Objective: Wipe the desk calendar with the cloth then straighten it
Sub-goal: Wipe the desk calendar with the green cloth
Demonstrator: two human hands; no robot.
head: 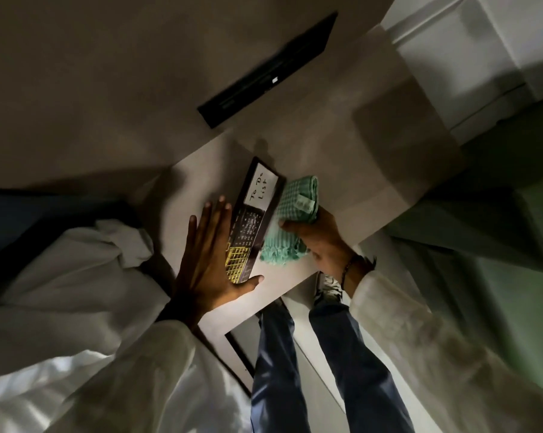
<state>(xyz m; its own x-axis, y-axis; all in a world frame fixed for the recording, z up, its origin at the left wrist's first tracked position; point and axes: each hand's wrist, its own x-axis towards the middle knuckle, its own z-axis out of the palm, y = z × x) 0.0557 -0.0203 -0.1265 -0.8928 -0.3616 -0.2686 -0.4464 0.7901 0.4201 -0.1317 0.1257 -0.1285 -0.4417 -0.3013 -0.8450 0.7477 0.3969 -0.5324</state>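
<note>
A pale desk is being occupied by a dark desk calendar marked "To Do List", with a green checked cloth lying just beside it.

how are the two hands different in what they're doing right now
The left hand lies open and flat, fingers spread, pressed against the side of the desk calendar; the right hand is closed around the green checked cloth. The left hand holds nothing; the right hand presses the cloth against the calendar's opposite edge. Both rest on the pale desk and wear white sleeves.
</note>
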